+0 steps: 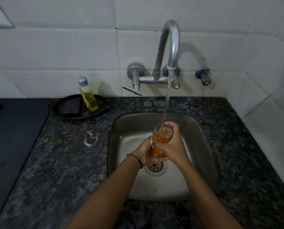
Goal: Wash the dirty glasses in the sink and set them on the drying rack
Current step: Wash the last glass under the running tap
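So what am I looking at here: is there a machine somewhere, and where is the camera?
No machine: these are a person's two bare hands, filmed by one wide camera worn on the head, looking forward and down. The left hand and right hand both hold a glass with something orange inside. Water from the tap runs into it, above the steel sink. On the dark counter to the left, a bottle of yellow liquid stands in a black pan.
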